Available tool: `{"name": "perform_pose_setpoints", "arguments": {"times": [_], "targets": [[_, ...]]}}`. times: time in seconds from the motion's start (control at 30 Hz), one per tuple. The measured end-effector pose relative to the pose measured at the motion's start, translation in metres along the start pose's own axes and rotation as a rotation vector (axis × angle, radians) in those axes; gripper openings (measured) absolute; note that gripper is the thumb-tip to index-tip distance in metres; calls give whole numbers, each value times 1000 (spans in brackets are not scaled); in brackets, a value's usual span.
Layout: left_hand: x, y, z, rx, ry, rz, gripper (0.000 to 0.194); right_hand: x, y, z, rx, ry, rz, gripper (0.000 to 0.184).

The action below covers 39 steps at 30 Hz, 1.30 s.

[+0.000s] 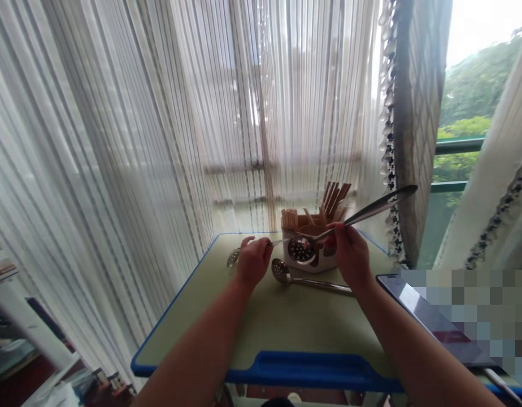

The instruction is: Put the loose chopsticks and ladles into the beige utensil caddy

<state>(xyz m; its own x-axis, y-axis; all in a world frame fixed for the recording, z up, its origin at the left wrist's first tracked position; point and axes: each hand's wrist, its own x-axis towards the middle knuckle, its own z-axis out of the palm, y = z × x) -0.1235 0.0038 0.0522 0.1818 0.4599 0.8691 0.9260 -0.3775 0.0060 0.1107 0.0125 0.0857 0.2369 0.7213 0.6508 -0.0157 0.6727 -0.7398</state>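
My right hand (349, 249) is closed round the handle of a metal slotted spoon (302, 250). Its perforated bowl points left in front of the cutlery holder, while the handle rises to the upper right. My left hand (255, 257) is closed on another metal slotted spoon (233, 258), whose bowl shows left of the fingers; a thin handle sticks out to the right. Between and below both hands, a third slotted spoon (281, 271) lies on the table, its handle running right to beneath my right wrist.
Behind the spoons stands a white cutlery holder (292, 257) with chopsticks (335, 198) and other wooden sticks. The green table (286, 322) has a blue rim. A tablet-like device (430, 316) lies at the right. Striped sheer curtains (159, 141) hang behind the table.
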Motion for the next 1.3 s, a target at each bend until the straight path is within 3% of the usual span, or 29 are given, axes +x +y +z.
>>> {"name": "perform_pose_setpoints", "arguments": {"times": [0.17, 0.4, 0.57, 0.7, 0.77, 0.93, 1.13, 1.3], "targets": [[2, 3, 0, -17, -49, 3, 17, 8, -14, -6, -40, 5, -78, 35], [3, -2, 1, -25, -19, -26, 18, 45, -63, -11, -375, -34, -420, 33], [3, 0, 3, -30, 7, -11, 18, 68, -58, -7, -515, -329, -508, 31], [4, 3, 0, -56, 58, -6, 16, 68, -44, -9, -608, -520, -457, 29], [4, 4, -2, -71, 78, -6, 15, 66, -40, -10, -644, -555, -417, 29], [3, 5, -1, -81, 82, -2, 14, 64, -28, -9, -656, -530, -358, 24], [4, 5, 0, -58, 73, 5, 15, 58, -7, -11, -525, -578, -126, 18], [5, 6, -2, -54, 57, 7, 15, 51, -4, -16, -495, -496, -17, 26]]}}
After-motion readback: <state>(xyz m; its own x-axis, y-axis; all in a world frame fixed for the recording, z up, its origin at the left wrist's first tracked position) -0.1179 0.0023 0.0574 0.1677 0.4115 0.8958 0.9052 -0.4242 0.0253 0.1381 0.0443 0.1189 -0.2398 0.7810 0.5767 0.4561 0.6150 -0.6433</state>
